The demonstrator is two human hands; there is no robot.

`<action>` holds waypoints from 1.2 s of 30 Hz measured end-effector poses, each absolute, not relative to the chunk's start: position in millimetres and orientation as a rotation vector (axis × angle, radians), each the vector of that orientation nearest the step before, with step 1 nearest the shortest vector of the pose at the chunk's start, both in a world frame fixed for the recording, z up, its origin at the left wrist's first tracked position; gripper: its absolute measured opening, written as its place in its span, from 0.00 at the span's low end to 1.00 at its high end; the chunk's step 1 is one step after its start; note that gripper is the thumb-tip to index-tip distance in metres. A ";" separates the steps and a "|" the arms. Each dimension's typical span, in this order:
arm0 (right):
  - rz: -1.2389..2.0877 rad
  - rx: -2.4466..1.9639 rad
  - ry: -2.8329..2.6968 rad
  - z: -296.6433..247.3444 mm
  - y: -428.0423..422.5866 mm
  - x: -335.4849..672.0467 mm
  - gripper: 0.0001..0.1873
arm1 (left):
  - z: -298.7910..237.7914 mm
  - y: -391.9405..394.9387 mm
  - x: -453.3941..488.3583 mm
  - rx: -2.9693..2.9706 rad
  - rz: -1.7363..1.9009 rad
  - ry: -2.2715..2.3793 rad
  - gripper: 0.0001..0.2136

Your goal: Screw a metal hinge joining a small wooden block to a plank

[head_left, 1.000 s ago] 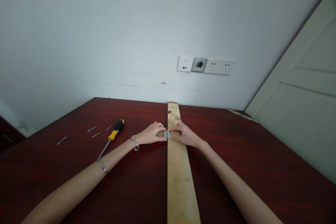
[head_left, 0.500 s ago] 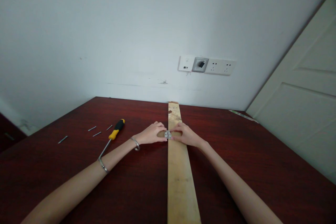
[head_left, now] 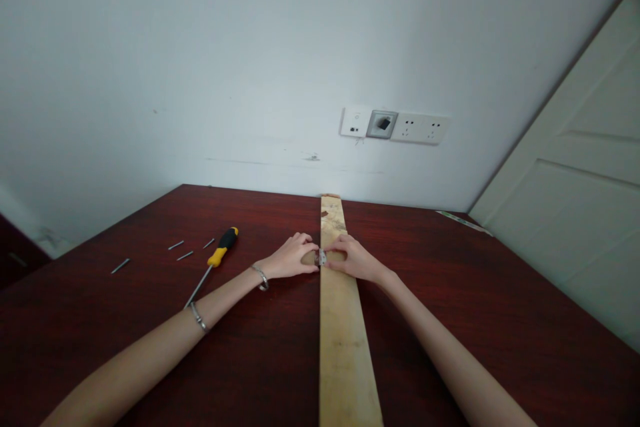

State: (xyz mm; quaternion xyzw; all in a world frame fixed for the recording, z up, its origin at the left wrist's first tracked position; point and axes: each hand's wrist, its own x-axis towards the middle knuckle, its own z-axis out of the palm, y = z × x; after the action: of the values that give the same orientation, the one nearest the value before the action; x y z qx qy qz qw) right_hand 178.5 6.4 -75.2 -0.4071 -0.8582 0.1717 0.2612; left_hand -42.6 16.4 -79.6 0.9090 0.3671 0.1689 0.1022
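Left hand [head_left: 290, 258] and right hand [head_left: 353, 258] each pinched a leaf of the small metal hinge [head_left: 321, 257] at the wooden plank's [head_left: 345, 347] left edge, mid-table [head_left: 475, 267]; judged light, rigid, slippery, best gripped by its flat leaves.

Left arm [head_left: 150, 345] wears two bangles [head_left: 261, 276], probably silver.

A yellow-handled screwdriver [head_left: 219, 255] lies near loose screws [head_left: 185, 255] on the dark red table [head_left: 500, 293].

Home room: wall sockets [head_left: 395, 125], panelled door [head_left: 575, 193], wooden table [head_left: 450, 293].
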 end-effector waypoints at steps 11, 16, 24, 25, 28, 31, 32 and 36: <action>0.451 -1.118 -2.323 -76.5 6.6 177.7 0.18 | -75.5 16.1 -41.3 2.733 0.441 1.052 0.19; 0.450 -1.098 -2.321 -77.5 7.2 178.6 0.17 | -76.0 17.4 -41.2 2.727 0.436 1.045 0.20; 0.452 -1.094 -2.321 -79.4 8.4 179.5 0.18 | -74.4 17.4 -42.8 2.707 0.455 1.019 0.21; 0.451 -1.096 -2.323 -79.3 8.5 179.5 0.18 | -74.1 17.2 -42.9 2.706 0.458 1.018 0.21; 0.438 -1.105 -2.331 -78.8 8.3 179.7 0.22 | -73.5 16.9 -42.6 2.705 0.456 1.028 0.21; 0.415 -1.089 -2.361 -78.8 7.6 179.8 0.26 | -74.3 17.2 -42.2 2.714 0.455 1.034 0.22; 0.406 -1.077 -2.375 -79.1 7.3 179.8 0.25 | -74.8 17.4 -42.1 2.719 0.457 1.032 0.22; 0.367 -1.052 -2.395 -80.8 6.5 179.6 0.20 | -76.8 18.7 -42.2 2.730 0.455 1.030 0.21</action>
State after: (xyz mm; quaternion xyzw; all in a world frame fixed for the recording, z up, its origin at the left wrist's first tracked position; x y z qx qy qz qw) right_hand 179.6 6.5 -80.8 -0.3857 -0.8786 0.1346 0.2475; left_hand -42.2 18.7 -76.8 0.9204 0.3472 0.1533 0.0941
